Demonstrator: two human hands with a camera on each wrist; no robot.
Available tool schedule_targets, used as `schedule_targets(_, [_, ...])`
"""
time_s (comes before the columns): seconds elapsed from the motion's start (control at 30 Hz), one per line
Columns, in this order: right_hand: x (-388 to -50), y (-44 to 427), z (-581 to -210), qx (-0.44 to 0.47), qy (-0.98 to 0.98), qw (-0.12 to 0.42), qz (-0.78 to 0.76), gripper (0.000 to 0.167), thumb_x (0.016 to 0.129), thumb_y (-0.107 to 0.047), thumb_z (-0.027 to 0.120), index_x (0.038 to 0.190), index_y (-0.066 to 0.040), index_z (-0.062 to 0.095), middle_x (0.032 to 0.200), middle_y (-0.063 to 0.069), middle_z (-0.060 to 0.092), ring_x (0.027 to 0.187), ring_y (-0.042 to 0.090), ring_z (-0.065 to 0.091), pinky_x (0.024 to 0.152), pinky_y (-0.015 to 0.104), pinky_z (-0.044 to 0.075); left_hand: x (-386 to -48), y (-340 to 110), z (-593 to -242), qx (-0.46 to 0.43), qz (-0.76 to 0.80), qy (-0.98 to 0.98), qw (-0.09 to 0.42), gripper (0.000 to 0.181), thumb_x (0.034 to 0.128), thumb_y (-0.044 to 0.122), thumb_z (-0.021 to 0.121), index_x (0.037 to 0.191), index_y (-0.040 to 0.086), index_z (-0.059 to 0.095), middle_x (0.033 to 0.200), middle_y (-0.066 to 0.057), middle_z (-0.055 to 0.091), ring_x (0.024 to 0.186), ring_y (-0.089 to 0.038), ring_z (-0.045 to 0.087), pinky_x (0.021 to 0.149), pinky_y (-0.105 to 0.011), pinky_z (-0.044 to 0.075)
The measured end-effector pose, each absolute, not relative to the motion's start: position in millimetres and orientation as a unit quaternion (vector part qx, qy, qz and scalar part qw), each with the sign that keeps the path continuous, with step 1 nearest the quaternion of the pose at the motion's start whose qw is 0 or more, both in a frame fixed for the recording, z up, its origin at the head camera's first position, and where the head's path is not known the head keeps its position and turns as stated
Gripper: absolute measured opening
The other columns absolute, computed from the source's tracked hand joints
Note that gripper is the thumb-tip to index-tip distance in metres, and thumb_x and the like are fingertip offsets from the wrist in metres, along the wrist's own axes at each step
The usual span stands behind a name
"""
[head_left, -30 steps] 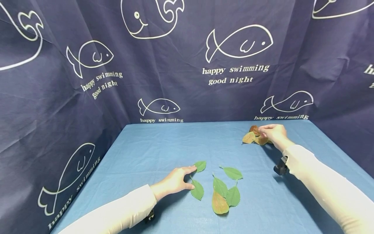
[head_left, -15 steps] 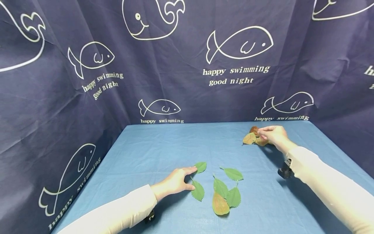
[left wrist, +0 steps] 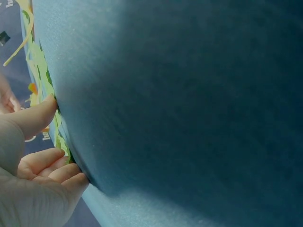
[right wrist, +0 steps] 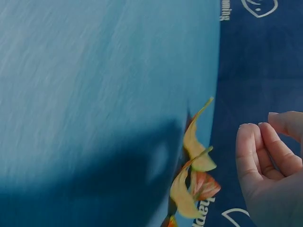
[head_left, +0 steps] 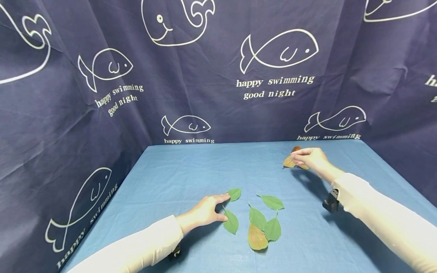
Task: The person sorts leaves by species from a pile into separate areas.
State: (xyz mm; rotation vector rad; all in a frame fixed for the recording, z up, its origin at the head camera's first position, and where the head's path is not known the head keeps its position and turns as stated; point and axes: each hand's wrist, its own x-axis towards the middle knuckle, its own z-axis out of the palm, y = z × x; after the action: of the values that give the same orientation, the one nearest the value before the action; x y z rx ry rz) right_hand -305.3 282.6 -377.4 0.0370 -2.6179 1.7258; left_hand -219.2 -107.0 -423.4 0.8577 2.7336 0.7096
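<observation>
My left hand (head_left: 205, 211) rests low over the blue cloth, fingers and thumb extended. Its fingertips touch a green leaf (head_left: 235, 195), and the thumb touches another green leaf (head_left: 231, 222). At the back right, my right hand (head_left: 311, 157) hovers above a cluster of autumn leaves, partly covering them. A yellow leaf (head_left: 288, 162) and a red-brown leaf (head_left: 296, 149) show past its fingers. In the right wrist view, that hand (right wrist: 272, 161) has loosely bent fingers, the thumb close to the index fingertip, and nothing visible between them. Curled yellow leaves (right wrist: 184, 191) lie beside it.
Between the hands lie green leaves (head_left: 272, 202), two of them touching a yellow-orange leaf (head_left: 257, 238). Blue cloth (head_left: 184, 170) covers the table. A dark curtain (head_left: 222, 94) printed with white fish stands behind and at the sides.
My right hand has shifted left over the autumn leaves, covering more of the yellow one. The left hand and the green leaves have stayed in place.
</observation>
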Motion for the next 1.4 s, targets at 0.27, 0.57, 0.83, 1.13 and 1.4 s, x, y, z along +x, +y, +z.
schedule_targets(0.27, [-301.6,274.3,-372.0,0.021,-0.830,-0.015,0.557,0.053,0.092,-0.024,0.067,0.127,0.014,0.055,0.079,-0.012,0.074,0.075,0.002,0.070,0.075,0.020,0.058,-218.1,-107.3,-423.5,0.286,0.247,0.921,0.094,0.069,0.0818,0.024,0.078,0.143,0.009,0.049,0.149,-0.007,0.047,0.137,-0.029,0.044,0.112,-0.045,0.039])
schedule_targets(0.57, [-291.3,259.8,-373.3,0.054,-0.817,-0.044,0.573,0.054,0.092,-0.022,0.067,0.128,0.015,0.053,0.087,-0.006,0.075,0.078,0.001,0.070,0.084,0.029,0.058,-218.7,-107.7,-422.9,0.287,0.251,0.919,0.096,0.070,0.0818,0.024,0.078,0.143,0.008,0.049,0.148,-0.008,0.047,0.137,-0.029,0.043,0.112,-0.045,0.038])
schedule_targets(0.83, [-277.3,250.2,-371.1,0.086,-0.811,-0.055,0.576,0.048,0.092,-0.016,0.066,0.125,0.017,0.055,0.084,-0.014,0.073,0.078,0.003,0.069,0.081,0.027,0.059,-217.5,-107.5,-421.1,0.287,0.254,0.919,0.096,0.070,0.0817,0.023,0.078,0.143,0.007,0.048,0.148,-0.009,0.047,0.137,-0.030,0.043,0.113,-0.046,0.038])
schedule_targets(1.13, [-256.1,233.7,-372.0,0.123,-0.815,-0.090,0.559,0.045,0.093,-0.018,0.065,0.123,0.014,0.058,0.095,-0.007,0.074,0.083,0.008,0.071,0.083,0.026,0.058,-217.8,-108.5,-426.2,0.273,0.255,0.922,0.103,0.075,0.0820,0.025,0.078,0.147,0.010,0.043,0.151,-0.006,0.044,0.139,-0.027,0.042,0.113,-0.044,0.038])
schedule_targets(1.4, [-238.5,216.2,-372.7,0.138,-0.834,-0.110,0.523,0.042,0.091,-0.026,0.068,0.120,0.005,0.065,0.106,0.011,0.074,0.092,0.026,0.071,0.094,0.041,0.052,-219.3,-108.3,-426.0,0.276,0.255,0.921,0.100,0.076,0.0823,0.025,0.078,0.147,0.009,0.042,0.151,-0.006,0.043,0.139,-0.027,0.041,0.113,-0.043,0.038])
